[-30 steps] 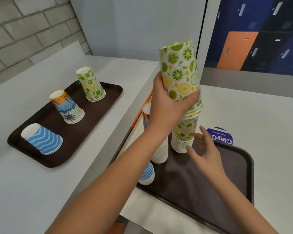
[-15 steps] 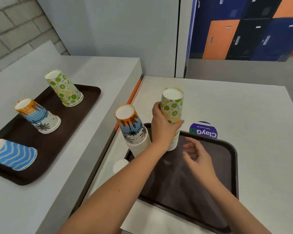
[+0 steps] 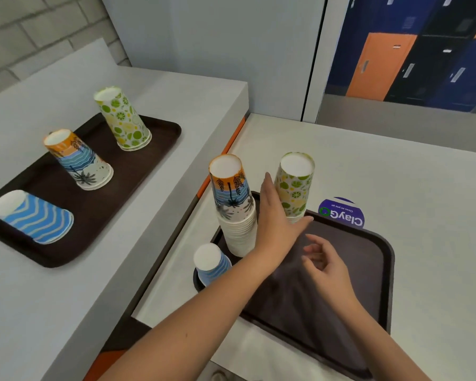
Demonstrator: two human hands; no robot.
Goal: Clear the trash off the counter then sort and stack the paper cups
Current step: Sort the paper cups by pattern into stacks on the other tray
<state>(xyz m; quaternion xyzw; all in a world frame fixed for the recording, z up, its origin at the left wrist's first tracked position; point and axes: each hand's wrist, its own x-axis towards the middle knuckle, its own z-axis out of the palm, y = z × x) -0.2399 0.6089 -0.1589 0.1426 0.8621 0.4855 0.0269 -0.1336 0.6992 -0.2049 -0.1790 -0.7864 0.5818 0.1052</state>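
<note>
Cups stand upside down on the near tray (image 3: 374, 270): a palm-print stack (image 3: 232, 204) and a lime-print stack (image 3: 296, 184) at its far edge, a blue-striped cup (image 3: 210, 264) at its left corner. Left hand (image 3: 276, 218), released and flat, sits between the stacks; right hand (image 3: 323, 261) hovers loosely curled over the tray, grasping nothing

Soft, even indoor light fills the scene, bright without harshness, and the pale worktop (image 3: 396, 174) shows no hard glare. Shadows are faint and diffuse; a dull sheen lies across the dark tray (image 3: 363, 259). Wide-angle distortion bends straight edges and makes the cup stacks lean outward toward the borders. The picture is slightly soft overall, with blur on the right hand (image 3: 327, 266) fingers (image 3: 312, 244).
</note>
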